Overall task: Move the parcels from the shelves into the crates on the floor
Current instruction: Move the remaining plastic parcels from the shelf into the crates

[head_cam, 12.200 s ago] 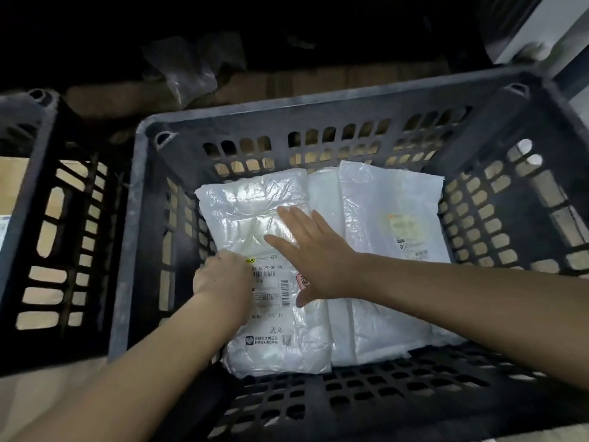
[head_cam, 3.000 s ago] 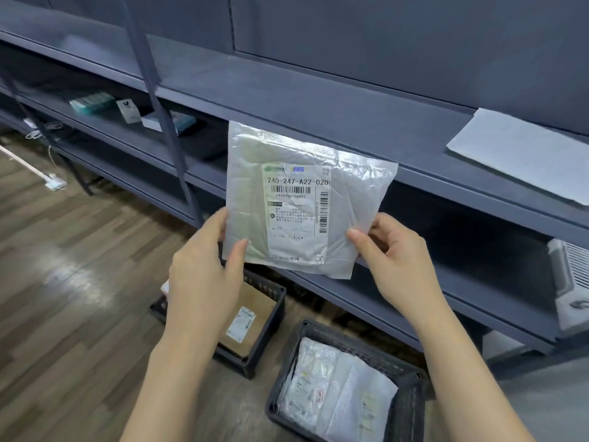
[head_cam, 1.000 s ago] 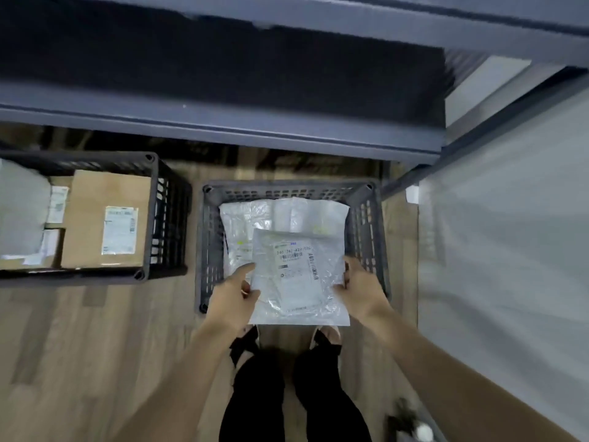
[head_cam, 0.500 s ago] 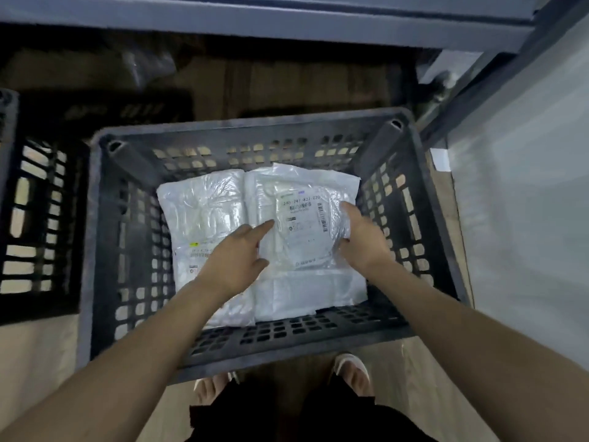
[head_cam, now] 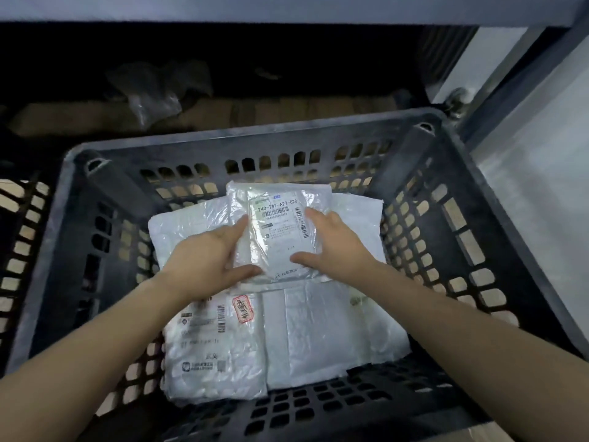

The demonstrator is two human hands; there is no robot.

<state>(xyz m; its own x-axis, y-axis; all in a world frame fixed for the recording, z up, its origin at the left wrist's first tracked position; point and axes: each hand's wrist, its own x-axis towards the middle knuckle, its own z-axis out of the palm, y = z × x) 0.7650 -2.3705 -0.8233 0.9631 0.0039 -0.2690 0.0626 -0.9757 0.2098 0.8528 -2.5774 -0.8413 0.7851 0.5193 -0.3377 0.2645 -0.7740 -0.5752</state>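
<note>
A small clear-plastic parcel (head_cam: pixel 280 231) with a white barcode label lies in the far half of the black slatted crate (head_cam: pixel 255 138). It rests on top of two larger white parcels, one on the left (head_cam: pixel 210 346) with labels and a red stamp, one on the right (head_cam: pixel 318 330). My left hand (head_cam: pixel 204 263) holds the small parcel's left edge, thumb across its near corner. My right hand (head_cam: pixel 341 247) holds the right edge, thumb and forefinger over the label. Both forearms reach down into the crate.
A second black crate (head_cam: pixel 19 250) stands close on the left. The grey shelf edge (head_cam: pixel 287 8) runs overhead, with a crumpled plastic bag (head_cam: pixel 149 94) in the dark space beneath it. A shelf post and pale panel (head_cam: pixel 535 186) close off the right side.
Both hands have carried the small parcel from the shelf down into the crate and moved it toward the far wall, where it now lies on the white parcels. The camera has come closer.
</note>
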